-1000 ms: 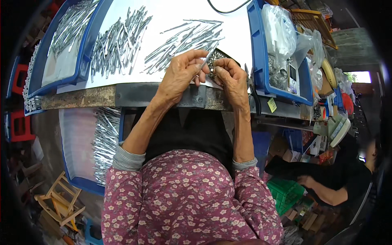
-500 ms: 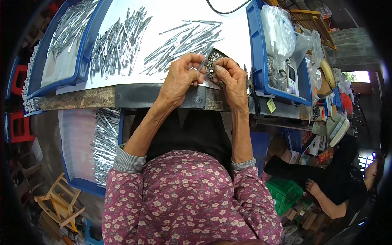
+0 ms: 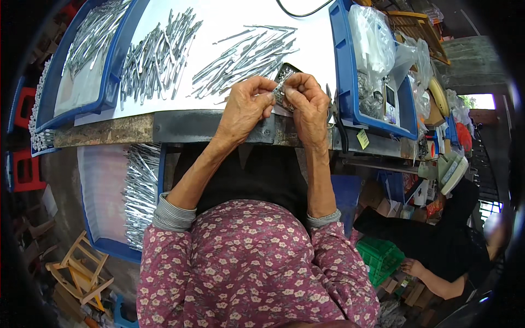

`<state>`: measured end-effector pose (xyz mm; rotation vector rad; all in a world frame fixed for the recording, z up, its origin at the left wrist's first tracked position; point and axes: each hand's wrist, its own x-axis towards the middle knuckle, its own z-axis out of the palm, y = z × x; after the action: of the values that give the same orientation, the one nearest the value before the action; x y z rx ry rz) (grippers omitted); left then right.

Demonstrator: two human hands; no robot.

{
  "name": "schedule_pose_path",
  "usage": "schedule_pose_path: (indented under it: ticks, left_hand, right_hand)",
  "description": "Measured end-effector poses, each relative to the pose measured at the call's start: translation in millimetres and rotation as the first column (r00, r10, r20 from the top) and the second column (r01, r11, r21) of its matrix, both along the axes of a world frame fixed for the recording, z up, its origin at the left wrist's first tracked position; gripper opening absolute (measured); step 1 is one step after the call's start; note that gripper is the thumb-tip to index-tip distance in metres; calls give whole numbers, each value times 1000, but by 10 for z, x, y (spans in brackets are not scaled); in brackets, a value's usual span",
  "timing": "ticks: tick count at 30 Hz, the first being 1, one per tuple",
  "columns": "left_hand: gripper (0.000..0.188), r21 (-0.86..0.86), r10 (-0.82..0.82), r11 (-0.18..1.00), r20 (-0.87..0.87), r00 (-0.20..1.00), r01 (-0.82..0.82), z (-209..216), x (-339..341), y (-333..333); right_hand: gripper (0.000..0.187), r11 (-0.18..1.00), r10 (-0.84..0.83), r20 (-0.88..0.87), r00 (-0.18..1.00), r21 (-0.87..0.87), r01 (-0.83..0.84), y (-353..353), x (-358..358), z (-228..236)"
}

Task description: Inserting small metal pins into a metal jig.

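My left hand [image 3: 247, 108] is closed, thumb and forefinger pinching a slim metal strip [image 3: 279, 86] that points up to the right. My right hand [image 3: 309, 106] is closed too, its fingertips pressed together at the strip's far end. Whatever is between those fingertips is too small to make out. Right behind the hands sits a small black tray [image 3: 286, 68] holding small shiny metal pieces, partly covered by my fingers. Beyond my left hand, a loose pile of similar metal strips [image 3: 249, 60] lies on the white tabletop sheet [image 3: 229, 16].
Another strip pile [image 3: 161, 60] lies farther left, beside a blue bin [image 3: 111, 87] of strips. Dark-handled pliers [image 3: 340, 128] rest right of my right hand, near a blue bin [image 3: 343, 60] with plastic bags. Below the table edge is another blue bin [image 3: 117, 249]. A person [image 3: 437, 246] is at lower right.
My right hand has moved left from over the black tray, and its fingertips now meet the end of the strip in my left hand. The strip has tilted slightly to the right.
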<state>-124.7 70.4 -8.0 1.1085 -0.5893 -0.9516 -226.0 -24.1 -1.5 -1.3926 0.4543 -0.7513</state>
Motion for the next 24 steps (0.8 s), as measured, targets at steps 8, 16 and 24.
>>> schedule_pose_path:
  ticks: [8, 16, 24]
  left_hand:
    - [10, -8, 14, 1000, 84, 996, -14, -37, -18, -6]
    - [11, 26, 31, 999, 134, 991, -35, 6, -30, 12]
    - [11, -24, 58, 998, 76, 995, -56, -42, -28, 2]
  right_hand:
    - [8, 999, -1, -39, 999, -42, -1, -6, -8, -9]
    - [6, 996, -32, -87, 996, -89, 24, 4, -9, -4]
    - [6, 993, -32, -123, 992, -117, 18, 20, -8, 24]
